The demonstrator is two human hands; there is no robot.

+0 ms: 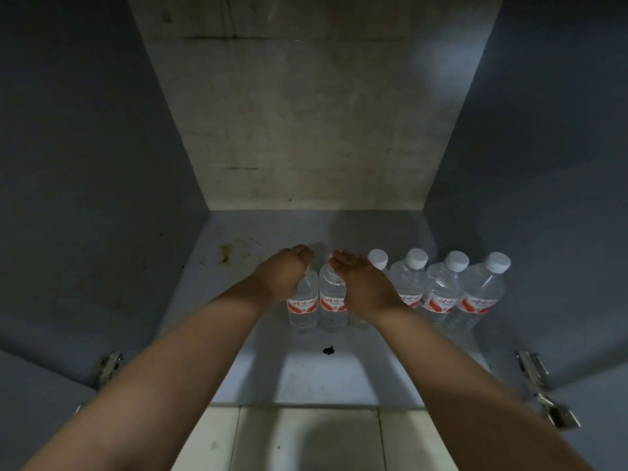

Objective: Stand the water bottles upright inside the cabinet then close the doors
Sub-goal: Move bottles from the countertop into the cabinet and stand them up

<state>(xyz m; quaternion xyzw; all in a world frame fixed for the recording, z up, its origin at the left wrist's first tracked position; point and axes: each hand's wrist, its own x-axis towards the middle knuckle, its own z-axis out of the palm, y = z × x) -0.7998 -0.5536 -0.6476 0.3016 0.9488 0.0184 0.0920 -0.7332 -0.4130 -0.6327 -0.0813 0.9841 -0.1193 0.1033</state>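
Both your hands, left hand and right hand, curl around upright bottles at 12 o'clock; 6 stand, doors unclosed.

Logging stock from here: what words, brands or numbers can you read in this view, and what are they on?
Nothing reads clearly.
Bottle labels: red script on a white and red band, too blurred to read; the same on all six bottles.
Small print under the script: too small.
White caps: no visible marking.
Cabinet walls: no text.
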